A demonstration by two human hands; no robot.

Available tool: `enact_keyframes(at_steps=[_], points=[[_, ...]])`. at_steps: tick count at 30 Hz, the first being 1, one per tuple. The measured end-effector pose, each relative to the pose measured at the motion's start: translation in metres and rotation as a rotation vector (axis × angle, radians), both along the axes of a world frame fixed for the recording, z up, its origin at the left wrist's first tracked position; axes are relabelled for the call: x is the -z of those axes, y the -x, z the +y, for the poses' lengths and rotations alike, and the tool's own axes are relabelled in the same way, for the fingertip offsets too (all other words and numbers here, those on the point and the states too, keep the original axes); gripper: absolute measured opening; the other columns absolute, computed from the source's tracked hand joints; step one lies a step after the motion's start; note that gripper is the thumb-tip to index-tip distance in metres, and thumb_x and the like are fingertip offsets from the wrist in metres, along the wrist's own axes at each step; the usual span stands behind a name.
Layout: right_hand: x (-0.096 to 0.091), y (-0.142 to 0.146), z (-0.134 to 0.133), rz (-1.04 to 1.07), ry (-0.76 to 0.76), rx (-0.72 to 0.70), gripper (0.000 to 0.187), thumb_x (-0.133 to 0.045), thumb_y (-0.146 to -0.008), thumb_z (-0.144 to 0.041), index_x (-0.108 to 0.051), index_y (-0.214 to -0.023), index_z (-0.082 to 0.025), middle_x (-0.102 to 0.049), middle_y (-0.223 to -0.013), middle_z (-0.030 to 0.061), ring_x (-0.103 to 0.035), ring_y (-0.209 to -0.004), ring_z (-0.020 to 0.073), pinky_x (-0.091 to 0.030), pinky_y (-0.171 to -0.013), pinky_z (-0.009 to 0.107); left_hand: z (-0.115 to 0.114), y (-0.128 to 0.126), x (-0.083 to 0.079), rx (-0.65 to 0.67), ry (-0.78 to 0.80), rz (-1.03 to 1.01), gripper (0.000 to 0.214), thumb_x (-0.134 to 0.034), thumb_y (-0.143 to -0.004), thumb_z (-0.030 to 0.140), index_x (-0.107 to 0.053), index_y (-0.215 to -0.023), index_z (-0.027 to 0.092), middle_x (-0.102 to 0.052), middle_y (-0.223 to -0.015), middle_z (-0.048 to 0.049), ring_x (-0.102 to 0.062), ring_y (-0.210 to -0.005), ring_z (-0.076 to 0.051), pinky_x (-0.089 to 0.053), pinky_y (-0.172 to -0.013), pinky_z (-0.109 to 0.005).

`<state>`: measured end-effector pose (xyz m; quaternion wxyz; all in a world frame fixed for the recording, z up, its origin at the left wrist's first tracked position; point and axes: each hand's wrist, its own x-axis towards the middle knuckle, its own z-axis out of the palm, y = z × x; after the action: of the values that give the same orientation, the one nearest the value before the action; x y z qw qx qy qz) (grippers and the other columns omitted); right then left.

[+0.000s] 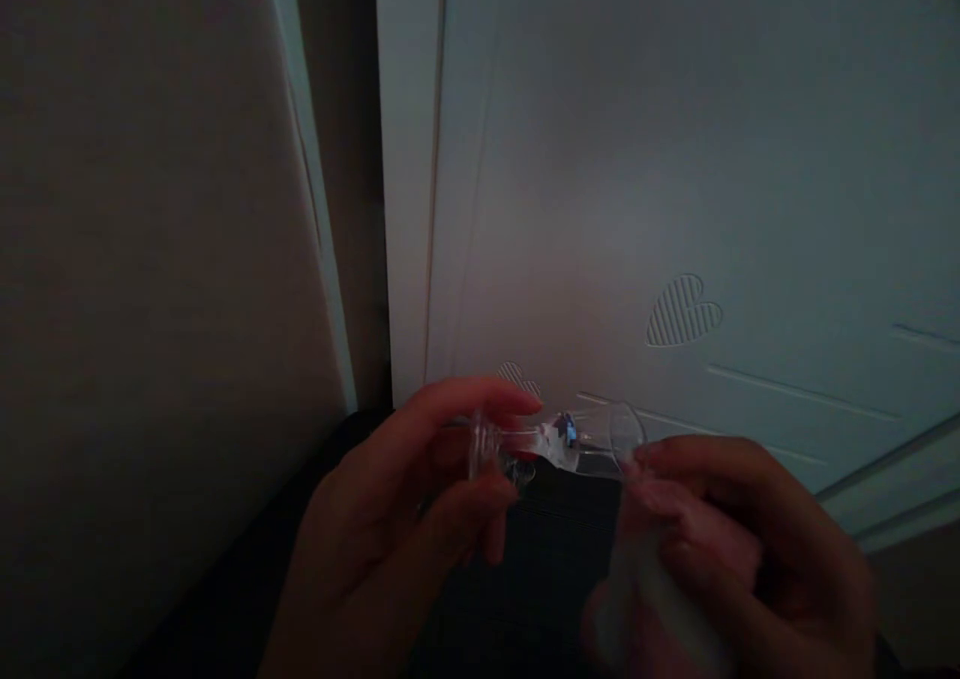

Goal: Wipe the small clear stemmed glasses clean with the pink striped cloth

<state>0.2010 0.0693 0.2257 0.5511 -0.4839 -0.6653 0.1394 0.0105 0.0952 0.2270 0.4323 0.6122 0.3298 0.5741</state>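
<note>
Far left of the frame is just a big dim wall panel (150, 289), with a dark narrow gap (352, 189) running down beside it. Pretty low light overall, so a lot of detail is lost.

Lower middle-left, your left hand (390, 529) is up with the fingers curled in, and the grip is pinched on the left end of a small clear plastic piece (525, 444). Thumb on top, fingers underneath, as far as I can make out. The piece sits in the lower centre of the frame, held sideways between both hands, in front of the door. It has a flared clear end on each side and a tiny blue and white bit near its middle. Can't tell what it actually is, too dark and too small.

Lower right, your right hand (720, 549) has its fingertips touching the right flared end of that same clear piece, and it's also clenched round something pale and soft-looking (652, 589), blurry though.

Behind everything, the white door (675, 159) fills the centre and right, with a striped heart sticker (682, 311) at middle right and a smaller one (517, 374) just above your left fingers.
</note>
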Motion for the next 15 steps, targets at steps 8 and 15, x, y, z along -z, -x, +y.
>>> enact_keyframes(at_steps=[8, 15], points=[[0.0, 0.012, 0.005, -0.029, 0.021, -0.111, 0.036, -0.062, -0.075, -0.022, -0.059, -0.106, -0.039, -0.068, -0.085, -0.0026, -0.065, -0.071, 0.0163, -0.051, -0.055, 0.021, -0.001, -0.01, 0.001, 0.007, 0.051, -0.09, 0.02, -0.072, -0.069, 0.02, -0.068, -0.082, 0.034, -0.06, -0.058, 0.0089, -0.047, -0.041, -0.004, -0.04, -0.038, -0.01], [-0.005, 0.015, 0.007, 0.065, 0.069, -0.175, 0.035, -0.06, -0.077, -0.018, -0.054, -0.105, -0.038, -0.057, -0.068, -0.0043, -0.06, -0.059, 0.0128, -0.044, -0.047, 0.017, -0.002, -0.008, -0.004, 0.017, 0.099, -0.122, 0.02, -0.072, -0.067, 0.015, -0.068, -0.08, 0.03, -0.064, -0.063, 0.0085, -0.048, -0.042, -0.003, -0.041, -0.042, -0.01]])
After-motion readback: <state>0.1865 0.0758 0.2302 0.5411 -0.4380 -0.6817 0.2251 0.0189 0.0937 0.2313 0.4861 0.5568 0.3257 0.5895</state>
